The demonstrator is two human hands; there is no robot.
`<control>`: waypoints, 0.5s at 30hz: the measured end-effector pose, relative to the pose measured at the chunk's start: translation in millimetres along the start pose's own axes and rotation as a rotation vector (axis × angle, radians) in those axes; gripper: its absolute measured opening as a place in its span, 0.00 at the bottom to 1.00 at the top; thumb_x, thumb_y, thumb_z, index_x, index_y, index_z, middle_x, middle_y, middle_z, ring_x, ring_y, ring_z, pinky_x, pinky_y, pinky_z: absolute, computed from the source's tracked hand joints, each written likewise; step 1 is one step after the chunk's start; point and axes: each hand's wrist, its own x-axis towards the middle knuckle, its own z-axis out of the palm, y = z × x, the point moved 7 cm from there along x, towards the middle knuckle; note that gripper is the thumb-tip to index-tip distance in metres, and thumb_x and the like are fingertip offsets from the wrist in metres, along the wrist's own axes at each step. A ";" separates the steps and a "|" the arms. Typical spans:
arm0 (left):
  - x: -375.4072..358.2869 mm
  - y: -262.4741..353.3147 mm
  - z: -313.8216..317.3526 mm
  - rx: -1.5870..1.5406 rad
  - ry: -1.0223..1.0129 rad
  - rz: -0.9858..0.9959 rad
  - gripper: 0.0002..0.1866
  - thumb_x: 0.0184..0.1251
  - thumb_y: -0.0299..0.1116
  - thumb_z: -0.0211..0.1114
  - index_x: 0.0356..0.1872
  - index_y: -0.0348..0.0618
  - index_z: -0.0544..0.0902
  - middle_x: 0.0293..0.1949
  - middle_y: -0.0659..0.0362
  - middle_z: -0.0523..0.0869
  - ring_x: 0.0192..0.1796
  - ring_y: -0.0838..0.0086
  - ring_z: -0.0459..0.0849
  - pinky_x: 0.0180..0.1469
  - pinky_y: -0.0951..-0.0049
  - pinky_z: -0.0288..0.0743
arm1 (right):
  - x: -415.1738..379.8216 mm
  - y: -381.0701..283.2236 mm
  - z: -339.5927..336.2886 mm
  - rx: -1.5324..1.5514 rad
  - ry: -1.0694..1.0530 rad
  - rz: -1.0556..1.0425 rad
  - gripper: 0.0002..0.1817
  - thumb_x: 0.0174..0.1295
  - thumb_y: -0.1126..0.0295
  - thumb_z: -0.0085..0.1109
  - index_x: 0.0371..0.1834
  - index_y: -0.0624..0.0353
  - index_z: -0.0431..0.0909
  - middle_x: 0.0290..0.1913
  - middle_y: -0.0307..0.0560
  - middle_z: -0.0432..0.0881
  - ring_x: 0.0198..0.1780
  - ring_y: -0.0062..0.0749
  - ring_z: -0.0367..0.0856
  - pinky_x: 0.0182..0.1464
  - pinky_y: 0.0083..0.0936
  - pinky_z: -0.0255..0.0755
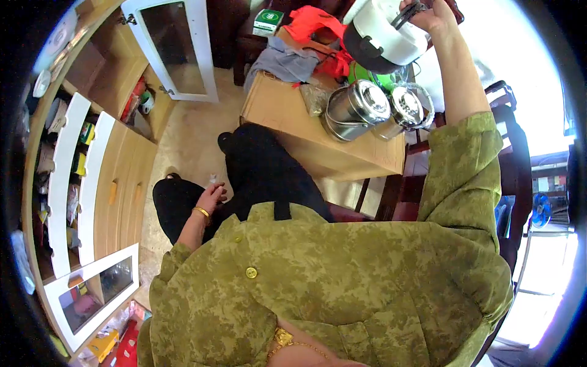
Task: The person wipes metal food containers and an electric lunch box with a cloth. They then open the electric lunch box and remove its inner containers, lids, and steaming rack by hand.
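At the top right my right hand is closed round the dark handle of a white pot-like appliance, probably a rice cooker, with a black band at one end. It is tilted above the far end of a cardboard box. Below it, two lidded steel canisters with carrying handles stand on the box. My left hand hangs low beside my black-trousered leg, its fingers curled. A small pale thing shows at its fingertips, too small to name.
A grey cloth, a red bag and a green-and-white carton lie about the box's far end. On the left, a wooden cabinet has its glass-paned door swung out over the floor. A dark wooden chair stands right.
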 end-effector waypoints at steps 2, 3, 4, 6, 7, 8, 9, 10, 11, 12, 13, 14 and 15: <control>-4.8 7.3 1.2 0.105 0.080 -0.003 0.21 0.68 0.42 0.51 0.59 0.49 0.68 0.45 0.63 0.78 0.39 0.78 0.76 0.38 0.76 0.67 | 19.7 -12.5 -13.3 -0.077 -0.165 0.022 0.11 0.60 0.66 0.45 0.21 0.55 0.63 0.19 0.42 0.68 0.21 0.34 0.69 0.27 0.34 0.69; -7.3 10.9 3.3 0.152 0.088 0.002 0.20 0.68 0.42 0.51 0.58 0.48 0.70 0.45 0.63 0.78 0.38 0.78 0.76 0.38 0.76 0.67 | 13.5 -16.4 -18.6 -0.068 -0.108 0.013 0.12 0.60 0.67 0.45 0.20 0.55 0.62 0.19 0.43 0.68 0.21 0.33 0.69 0.26 0.32 0.69; -5.8 9.6 3.3 0.157 0.083 -0.001 0.20 0.68 0.42 0.51 0.58 0.48 0.70 0.45 0.63 0.78 0.38 0.78 0.76 0.38 0.76 0.67 | -3.3 -19.3 -14.6 -0.058 -0.052 0.005 0.13 0.60 0.68 0.45 0.18 0.55 0.61 0.19 0.43 0.68 0.20 0.32 0.69 0.26 0.30 0.69; -1.8 6.0 0.5 0.200 0.074 0.030 0.19 0.68 0.41 0.51 0.58 0.48 0.71 0.44 0.62 0.79 0.39 0.78 0.76 0.39 0.76 0.68 | -25.7 -21.9 -13.3 -0.037 0.014 0.031 0.13 0.61 0.68 0.46 0.19 0.59 0.61 0.20 0.46 0.69 0.21 0.31 0.70 0.26 0.26 0.71; -0.4 3.0 -0.1 0.203 0.070 0.026 0.19 0.68 0.41 0.51 0.58 0.48 0.71 0.44 0.62 0.79 0.39 0.78 0.76 0.39 0.76 0.68 | -31.1 -24.1 -16.3 -0.039 0.044 0.035 0.13 0.61 0.68 0.46 0.20 0.59 0.62 0.20 0.46 0.69 0.21 0.31 0.70 0.26 0.26 0.71; 1.2 0.9 -1.0 0.181 0.075 0.031 0.19 0.68 0.41 0.51 0.57 0.48 0.71 0.44 0.62 0.79 0.39 0.77 0.76 0.39 0.76 0.68 | -34.7 -25.4 -19.7 -0.041 0.074 0.040 0.12 0.61 0.68 0.45 0.21 0.60 0.63 0.20 0.46 0.70 0.21 0.30 0.70 0.25 0.26 0.71; 2.4 0.3 -1.2 0.159 0.082 0.037 0.18 0.68 0.41 0.51 0.57 0.49 0.72 0.44 0.61 0.79 0.39 0.77 0.76 0.39 0.76 0.69 | -28.1 -28.8 -29.6 -0.041 0.078 0.039 0.12 0.61 0.68 0.45 0.21 0.60 0.63 0.20 0.46 0.70 0.21 0.30 0.70 0.25 0.26 0.71; 1.6 1.2 0.1 0.160 0.080 0.035 0.18 0.68 0.41 0.51 0.57 0.49 0.72 0.44 0.61 0.79 0.39 0.77 0.76 0.39 0.76 0.69 | -14.3 -33.8 -45.0 -0.086 0.046 0.049 0.12 0.62 0.68 0.45 0.22 0.60 0.65 0.21 0.46 0.71 0.21 0.31 0.71 0.26 0.26 0.71; -1.2 4.5 1.5 0.178 0.088 0.041 0.18 0.68 0.41 0.52 0.56 0.48 0.72 0.44 0.61 0.79 0.39 0.77 0.76 0.40 0.76 0.69 | -1.2 -37.9 -61.7 -0.130 0.013 0.060 0.12 0.62 0.68 0.44 0.23 0.61 0.66 0.21 0.46 0.72 0.21 0.31 0.71 0.26 0.27 0.72; -3.8 8.4 2.9 0.194 0.097 0.048 0.18 0.68 0.40 0.52 0.56 0.47 0.72 0.43 0.61 0.80 0.39 0.77 0.76 0.40 0.76 0.69 | 9.7 -41.3 -81.5 -0.131 0.013 0.061 0.12 0.62 0.68 0.44 0.23 0.61 0.66 0.21 0.46 0.72 0.21 0.31 0.71 0.26 0.27 0.72; -6.2 11.7 5.2 0.193 0.098 0.047 0.18 0.68 0.40 0.52 0.56 0.47 0.72 0.43 0.61 0.80 0.39 0.77 0.76 0.40 0.76 0.69 | 19.8 -38.5 -96.6 -0.124 -0.072 0.131 0.11 0.63 0.68 0.45 0.25 0.62 0.69 0.22 0.46 0.73 0.21 0.30 0.72 0.26 0.26 0.72; -9.5 16.4 7.3 0.235 0.114 0.066 0.18 0.68 0.40 0.52 0.56 0.46 0.72 0.43 0.61 0.80 0.39 0.77 0.76 0.40 0.76 0.70 | 24.1 -33.0 -100.3 -0.117 -0.158 0.204 0.11 0.64 0.68 0.45 0.28 0.63 0.72 0.23 0.46 0.74 0.22 0.30 0.72 0.27 0.25 0.72; -12.7 20.4 8.4 0.279 0.130 0.084 0.19 0.68 0.40 0.52 0.56 0.45 0.72 0.43 0.61 0.80 0.38 0.77 0.76 0.41 0.76 0.70 | -12.5 -25.2 -83.4 -0.239 0.079 0.104 0.11 0.64 0.68 0.46 0.35 0.68 0.67 0.23 0.42 0.70 0.18 0.22 0.63 0.21 0.17 0.61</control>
